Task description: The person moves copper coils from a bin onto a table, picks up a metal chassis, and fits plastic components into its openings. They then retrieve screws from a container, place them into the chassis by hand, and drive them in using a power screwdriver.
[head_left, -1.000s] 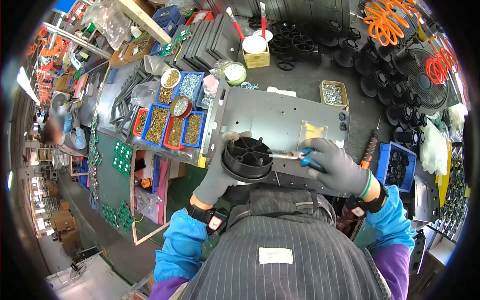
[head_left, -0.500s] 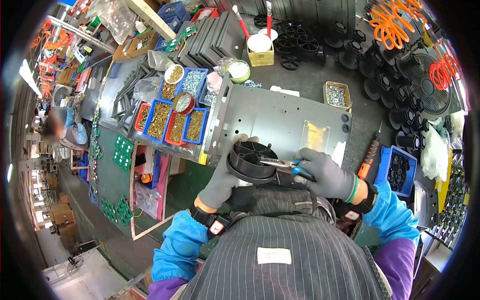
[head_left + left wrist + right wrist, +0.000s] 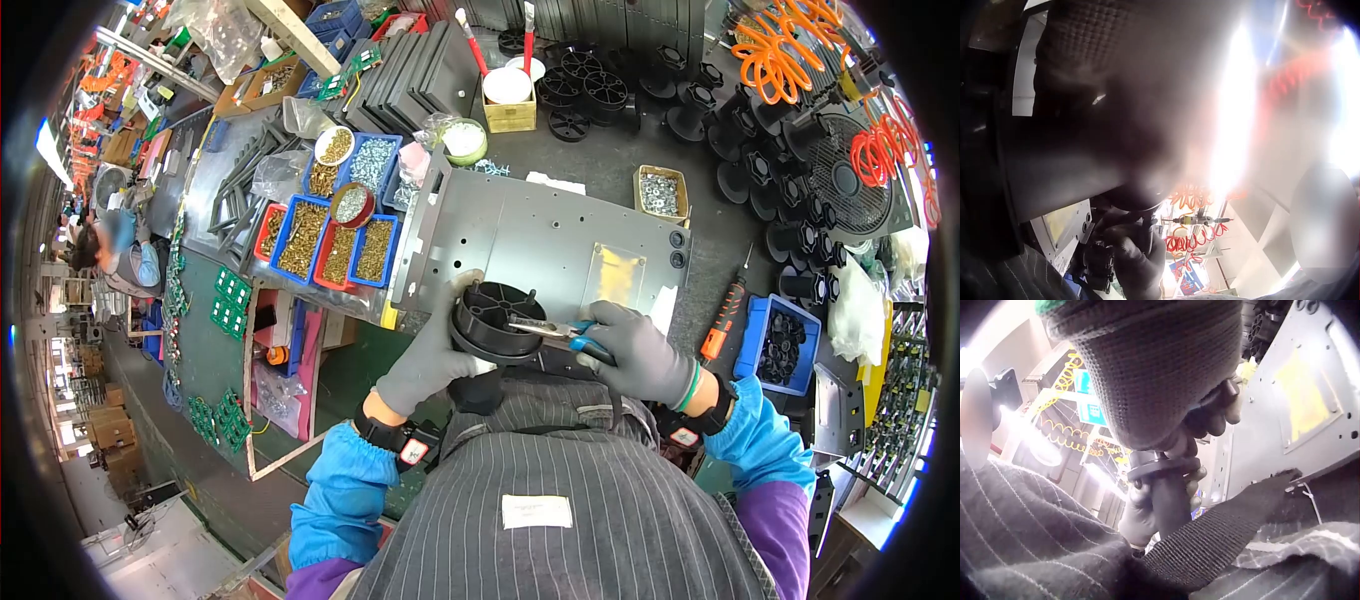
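Note:
In the head view, my gloved left hand (image 3: 425,360) grips a round black plastic part (image 3: 495,335) by its side, its spoked hollow facing up. The part is held in front of the apron, at the near edge of a grey metal panel (image 3: 525,215). My gloved right hand (image 3: 645,358) holds pliers with blue handles (image 3: 592,350), their metal jaws reaching over the rim into the hollow. What the jaws bite on is too small to make out. The right wrist view shows the right glove (image 3: 1160,369) large above the black part (image 3: 1169,494), with left-hand fingers around it.
Blue and red bins of brass-coloured screws (image 3: 300,240) stand left of the panel. A box of metal nuts (image 3: 660,193) sits behind it. To the right lie an orange screwdriver (image 3: 725,320) and a blue bin of black pieces (image 3: 783,348). Black bases (image 3: 750,165) crowd the back right.
The pliers have moved left and down, from across the part's right rim to inside its hollow. The left hand keeps its grip, with the part tilted a little. The head view has shifted slightly.

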`<state>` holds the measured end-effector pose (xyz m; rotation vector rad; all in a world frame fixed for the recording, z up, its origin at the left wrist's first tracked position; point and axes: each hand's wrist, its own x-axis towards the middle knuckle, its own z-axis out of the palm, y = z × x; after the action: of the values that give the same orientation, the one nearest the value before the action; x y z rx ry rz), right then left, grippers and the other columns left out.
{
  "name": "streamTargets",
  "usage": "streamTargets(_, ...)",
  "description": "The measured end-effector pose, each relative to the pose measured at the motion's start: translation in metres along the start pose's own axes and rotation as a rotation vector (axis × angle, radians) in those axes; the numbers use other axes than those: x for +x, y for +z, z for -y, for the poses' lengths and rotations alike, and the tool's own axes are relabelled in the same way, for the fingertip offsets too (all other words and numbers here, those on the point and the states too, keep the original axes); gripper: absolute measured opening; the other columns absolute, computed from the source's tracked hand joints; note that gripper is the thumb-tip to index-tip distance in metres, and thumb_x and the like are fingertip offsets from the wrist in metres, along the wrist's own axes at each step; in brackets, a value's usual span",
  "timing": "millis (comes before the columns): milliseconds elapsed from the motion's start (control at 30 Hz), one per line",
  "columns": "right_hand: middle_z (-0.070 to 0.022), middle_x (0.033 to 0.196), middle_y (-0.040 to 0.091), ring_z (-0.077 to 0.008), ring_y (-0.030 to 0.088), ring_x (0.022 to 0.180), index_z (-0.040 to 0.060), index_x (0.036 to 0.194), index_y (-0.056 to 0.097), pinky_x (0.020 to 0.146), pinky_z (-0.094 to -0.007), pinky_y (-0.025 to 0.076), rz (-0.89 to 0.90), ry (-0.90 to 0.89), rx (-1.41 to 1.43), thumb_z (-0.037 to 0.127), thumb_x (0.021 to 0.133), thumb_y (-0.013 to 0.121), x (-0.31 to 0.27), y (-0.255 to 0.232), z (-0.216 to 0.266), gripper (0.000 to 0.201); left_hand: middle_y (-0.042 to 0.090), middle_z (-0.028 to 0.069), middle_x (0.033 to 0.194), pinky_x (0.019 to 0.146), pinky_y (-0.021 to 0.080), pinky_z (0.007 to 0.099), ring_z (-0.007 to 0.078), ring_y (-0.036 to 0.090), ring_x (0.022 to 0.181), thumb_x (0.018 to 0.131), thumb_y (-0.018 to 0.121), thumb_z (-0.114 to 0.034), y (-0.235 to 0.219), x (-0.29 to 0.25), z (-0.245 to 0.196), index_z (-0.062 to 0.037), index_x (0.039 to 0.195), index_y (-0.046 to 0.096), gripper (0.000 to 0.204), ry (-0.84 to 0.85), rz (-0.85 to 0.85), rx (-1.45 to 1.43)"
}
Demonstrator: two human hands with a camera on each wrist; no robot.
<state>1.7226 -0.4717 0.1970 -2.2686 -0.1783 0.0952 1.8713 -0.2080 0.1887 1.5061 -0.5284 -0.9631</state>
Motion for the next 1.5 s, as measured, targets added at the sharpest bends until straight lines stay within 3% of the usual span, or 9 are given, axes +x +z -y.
streamTargets(333,-0.0141,0.109,0.063,-0.0351,0.065,0.091,0.0041,0.095,0.068,0.08,-0.0452,0.054,-0.018,0.033,-0.105,0.019,0.085,0.072,-0.022,-0.005,0.0,0.018,0.064,0.0054,0.13,0.104,0.046,0.0331,0.0158,0.058,0.119,0.072,0.086,-0.007,0.021,0.005,0.022,-0.0029,0.14,0.051,0.076,-0.226,0.112,-0.021)
streamTargets(467,-0.0138,0.112,0.066,-0.0339,0.067,0.098,0.0029,0.099,0.069,0.086,-0.0399,0.054,-0.218,0.115,0.049,0.001,0.078,0.069,-0.037,-0.044,-0.02,0.021,0.065,0.0075,0.13,0.102,0.049,0.0325,0.0166,0.061,0.117,0.071,0.088,-0.01,0.011,0.0,0.033,-0.003,0.138,0.053,0.076,-0.181,0.052,-0.034)
streamTargets(633,-0.0162,0.09,0.058,-0.0308,0.056,0.079,-0.0009,0.094,0.065,0.073,-0.0413,0.045,-0.413,0.801,-0.268,0.035,0.084,0.073,-0.085,-0.056,-0.139,0.038,0.063,0.0075,0.132,0.104,0.048,0.0333,0.0168,0.059,0.119,0.073,0.087,-0.01,0.002,-0.011,0.031,-0.0027,0.141,0.05,0.077,-0.146,-0.032,0.102)
streamTargets(800,-0.0211,0.101,0.062,-0.0368,0.062,0.097,0.0019,0.101,0.066,0.085,-0.0456,0.048,-0.366,1.006,-0.332,0.041,0.084,0.072,-0.118,-0.05,-0.22,0.043,0.059,0.0069,0.138,0.106,0.046,0.0332,0.0164,0.057,0.123,0.074,0.086,-0.007,-0.01,-0.037,0.048,-0.0024,0.146,0.045,0.082,-0.188,-0.053,0.084)
streamTargets(933,-0.0201,0.106,0.062,-0.0361,0.062,0.104,0.0055,0.105,0.067,0.089,-0.045,0.049,-0.55,0.736,-0.559,0.031,0.085,0.073,-0.087,-0.049,-0.194,0.033,0.066,0.0091,0.128,0.101,0.05,0.0336,0.0175,0.062,0.113,0.076,0.086,-0.013,-0.011,-0.061,0.068,-0.0022,0.137,0.054,0.07,-0.088,-0.224,0.036)
streamTargets(1000,-0.0155,0.105,0.065,-0.0337,0.065,0.101,0.0088,0.11,0.066,0.087,-0.0437,0.052,-0.499,0.364,-0.361,0.021,0.084,0.073,-0.037,-0.047,-0.131,0.03,0.067,0.007,0.125,0.099,0.05,0.033,0.0167,0.062,0.113,0.075,0.085,-0.01,-0.009,-0.071,0.084,-0.0027,0.136,0.055,0.068,-0.045,-0.364,-0.026)
streamTargets(1133,-0.0083,0.101,0.068,-0.0284,0.07,0.089,0.011,0.116,0.063,0.073,-0.0395,0.057,0.023,-0.04,-0.189,0.017,0.081,0.073,0.02,0.007,-0.05,0.037,0.064,0.0057,0.129,0.104,0.049,0.0335,0.0164,0.06,0.117,0.073,0.086,-0.004,-0.006,-0.085,0.112,-0.0041,0.138,0.054,0.073,-0.123,-0.456,-0.084)
streamTargets(1300,-0.0157,0.096,0.066,-0.0337,0.069,0.087,0.0053,0.118,0.058,0.074,-0.0439,0.056,0.338,-0.161,-0.55,0.012,0.082,0.066,0.041,0.072,-0.041,0.037,0.067,0.0057,0.122,0.095,0.051,0.0318,0.0146,0.061,0.108,0.074,0.085,-0.009,0.011,-0.091,0.131,-0.0017,0.134,0.056,0.068,-0.138,-0.583,-0.035)
streamTargets(1500,-0.0178,0.096,0.066,-0.0375,0.067,0.089,0.002,0.115,0.059,0.072,-0.045,0.057,0.355,-0.264,-0.393,0.007,0.083,0.062,0.052,0.064,-0.043,0.032,0.065,0.0079,0.127,0.1,0.049,0.0332,0.0164,0.061,0.114,0.074,0.088,-0.015,0.01,-0.079,0.145,-0.0025,0.138,0.053,0.073,-0.156,-0.6,-0.043)
